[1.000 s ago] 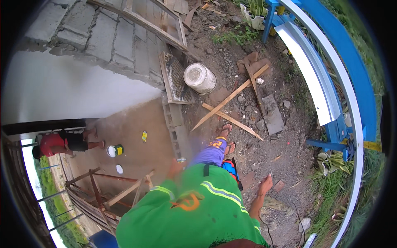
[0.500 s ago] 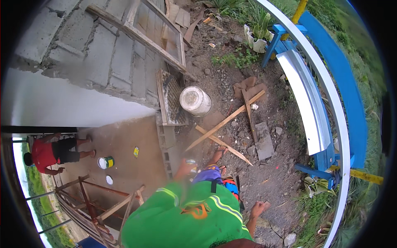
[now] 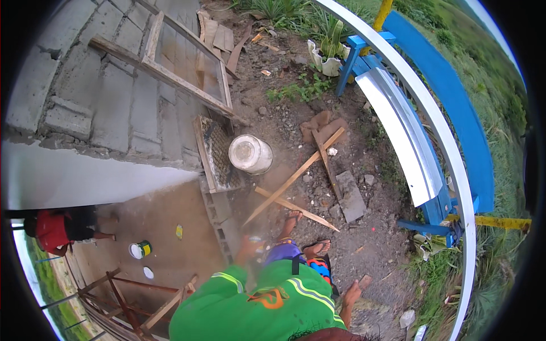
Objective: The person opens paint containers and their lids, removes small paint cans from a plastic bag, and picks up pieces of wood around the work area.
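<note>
My left hand (image 3: 247, 250) is down by my left thigh, blurred, closed round a small can with a pale label (image 3: 259, 248). Part of the can is lost in the blur and behind the fingers. My right hand (image 3: 352, 291) hangs low on the right over the gravel. A brownish patch shows at its fingertips; whether that is a held piece, fingers or ground, I cannot make out. Both my sandalled feet (image 3: 315, 249) stand on the dirt, just short of two crossed wooden strips (image 3: 298, 173).
An upturned white bucket (image 3: 250, 154) stands beside a framed mesh screen (image 3: 216, 153). Left are a block wall (image 3: 108, 113), a concrete floor with an open paint bucket (image 3: 140, 249), and a co-worker in red (image 3: 52, 232). A blue bench (image 3: 438, 207) bearing metal sheets is right.
The view has shifted, and most of the scene sits further left. My left hand with the can is lower and more blurred. The co-worker's posture has changed.
</note>
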`<state>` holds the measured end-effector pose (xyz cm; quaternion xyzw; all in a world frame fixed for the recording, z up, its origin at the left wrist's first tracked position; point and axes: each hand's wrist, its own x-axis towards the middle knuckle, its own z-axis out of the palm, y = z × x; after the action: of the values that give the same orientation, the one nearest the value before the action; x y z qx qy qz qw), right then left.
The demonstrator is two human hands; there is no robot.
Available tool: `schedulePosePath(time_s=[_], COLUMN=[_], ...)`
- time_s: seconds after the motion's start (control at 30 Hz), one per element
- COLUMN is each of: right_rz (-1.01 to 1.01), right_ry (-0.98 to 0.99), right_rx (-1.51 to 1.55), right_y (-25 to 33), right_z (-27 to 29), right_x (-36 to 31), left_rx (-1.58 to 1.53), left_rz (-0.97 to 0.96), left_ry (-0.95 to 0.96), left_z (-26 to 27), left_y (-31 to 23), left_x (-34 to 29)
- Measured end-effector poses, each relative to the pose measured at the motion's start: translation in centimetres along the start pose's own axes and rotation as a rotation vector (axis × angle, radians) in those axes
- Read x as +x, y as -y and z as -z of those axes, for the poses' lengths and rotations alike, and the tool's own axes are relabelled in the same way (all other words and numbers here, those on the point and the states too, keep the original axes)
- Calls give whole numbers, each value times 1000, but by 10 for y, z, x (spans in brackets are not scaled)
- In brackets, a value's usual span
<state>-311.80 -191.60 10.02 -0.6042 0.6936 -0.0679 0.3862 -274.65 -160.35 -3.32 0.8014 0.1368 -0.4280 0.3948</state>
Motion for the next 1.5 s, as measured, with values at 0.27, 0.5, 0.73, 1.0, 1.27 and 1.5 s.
schedulePosePath(time_s=[0.27, 0.5, 0.73, 1.0, 1.27, 1.5], right_rz=[173, -40, -39, -313, 191, 483], right_ry=[-165, -114, -355, -501, -59, 127], right_rx=[-56, -180, 2, 887, 1604, 1200], right_y=[-18, -35, -6, -11, 68, 66], right_z=[-3, 2, -4, 41, 130, 186], right_x=[9, -18, -50, -119, -189, -115], left_rx=[43, 179, -61, 75, 390, 1172], left_rz=[38, -95, 58, -115, -360, -685], left_ry=[46, 32, 250, 972, 1369, 1477], left_z=[-9, -13, -45, -195, -327, -385], left_y=[-6, -11, -117, -262, -312, -235], left_x=[9, 34, 42, 14, -89, -173])
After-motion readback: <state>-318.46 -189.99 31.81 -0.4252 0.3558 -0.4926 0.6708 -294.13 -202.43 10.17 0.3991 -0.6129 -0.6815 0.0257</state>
